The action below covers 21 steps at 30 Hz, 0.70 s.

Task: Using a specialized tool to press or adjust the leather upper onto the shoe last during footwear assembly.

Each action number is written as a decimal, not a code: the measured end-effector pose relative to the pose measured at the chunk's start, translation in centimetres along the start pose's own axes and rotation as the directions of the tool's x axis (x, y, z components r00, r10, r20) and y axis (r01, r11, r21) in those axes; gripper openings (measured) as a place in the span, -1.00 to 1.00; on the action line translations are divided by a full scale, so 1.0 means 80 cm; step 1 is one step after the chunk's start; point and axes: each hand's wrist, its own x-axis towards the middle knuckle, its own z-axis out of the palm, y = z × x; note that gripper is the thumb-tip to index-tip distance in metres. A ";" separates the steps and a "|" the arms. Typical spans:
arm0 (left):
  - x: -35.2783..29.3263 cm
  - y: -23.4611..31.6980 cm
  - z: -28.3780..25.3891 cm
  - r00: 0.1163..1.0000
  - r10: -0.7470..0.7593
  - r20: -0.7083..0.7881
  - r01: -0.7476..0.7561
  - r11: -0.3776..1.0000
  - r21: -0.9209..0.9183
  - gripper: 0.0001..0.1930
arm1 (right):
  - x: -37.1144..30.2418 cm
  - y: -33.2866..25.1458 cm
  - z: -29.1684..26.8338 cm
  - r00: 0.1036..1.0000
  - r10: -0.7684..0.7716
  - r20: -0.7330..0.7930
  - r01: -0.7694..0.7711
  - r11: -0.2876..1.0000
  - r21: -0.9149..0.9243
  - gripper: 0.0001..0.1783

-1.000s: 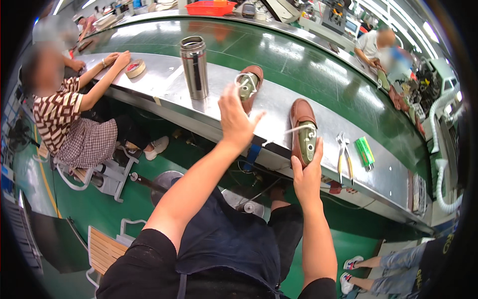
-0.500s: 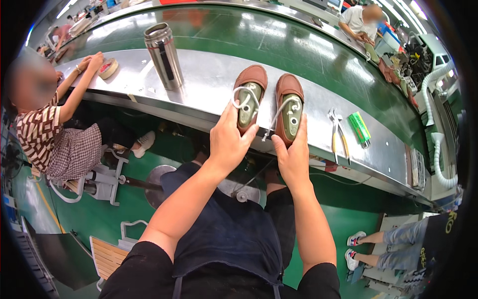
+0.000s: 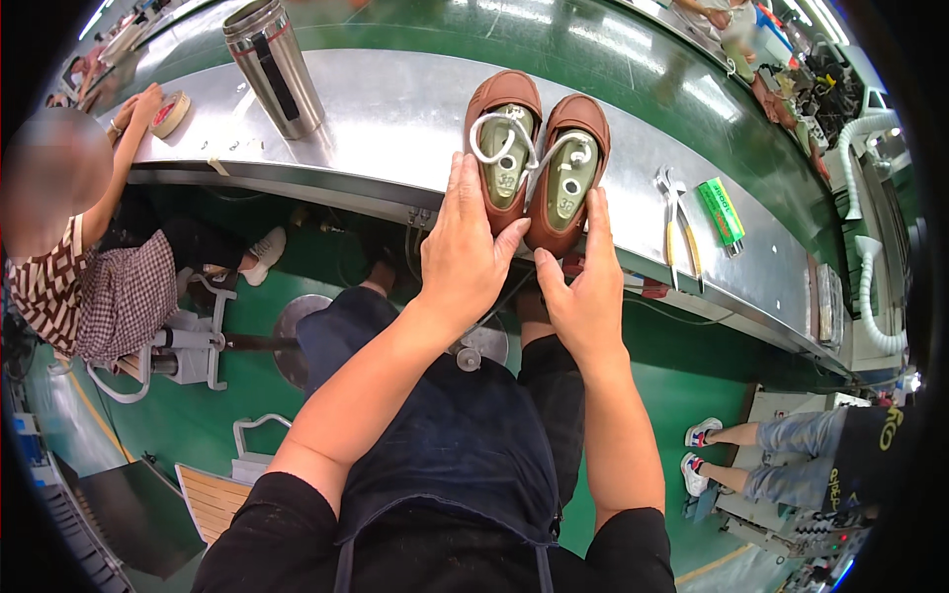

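Two brown leather shoes stand side by side at the front of the metal bench, toes pointing away, their heels close together. Each has a green last inside and a loop of white cord on top. My left hand (image 3: 463, 242) holds the left shoe (image 3: 504, 87), fingers straight along its outer side and thumb by the heel. Around the back of the right shoe (image 3: 581, 112) is my right hand (image 3: 587, 292), its fingers along the outer side. The green last (image 3: 570, 158) in the right shoe shows a round hole.
Yellow-handled pliers (image 3: 676, 227) and a green box (image 3: 723, 211) lie right of the shoes. On the left stand a steel flask (image 3: 282, 74) and a tape roll (image 3: 171, 115), beside a seated person. Behind runs a green surface (image 3: 415, 30). Another person's legs show at lower right.
My hands have brought the two shoes closer together, so the gap between them has narrowed at the heels. The whole view has shifted, with the bench now higher in the picture.
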 end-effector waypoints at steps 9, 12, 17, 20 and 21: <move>-0.032 -0.003 -0.023 0.998 0.021 0.064 -0.025 0.997 0.072 -0.11 | -0.026 -0.019 -0.001 0.982 0.155 0.106 -0.165 0.983 0.084 -0.03; -0.045 -0.001 -0.027 0.997 0.009 0.081 -0.015 0.997 0.073 -0.11 | -0.037 -0.020 0.001 0.979 0.165 0.117 -0.175 0.981 0.080 -0.06; -0.068 0.002 -0.033 0.991 -0.046 0.122 0.036 0.996 0.080 -0.11 | -0.053 -0.021 0.003 0.955 0.244 0.167 -0.260 0.962 0.079 -0.10; -0.080 0.003 -0.034 0.989 -0.053 0.138 0.040 0.994 0.098 -0.11 | -0.068 -0.022 0.005 0.952 0.250 0.177 -0.262 0.964 0.047 -0.12; -0.084 0.004 -0.034 0.988 -0.052 0.143 0.037 0.994 0.107 -0.11 | -0.072 -0.022 0.005 0.952 0.250 0.177 -0.262 0.964 0.047 -0.12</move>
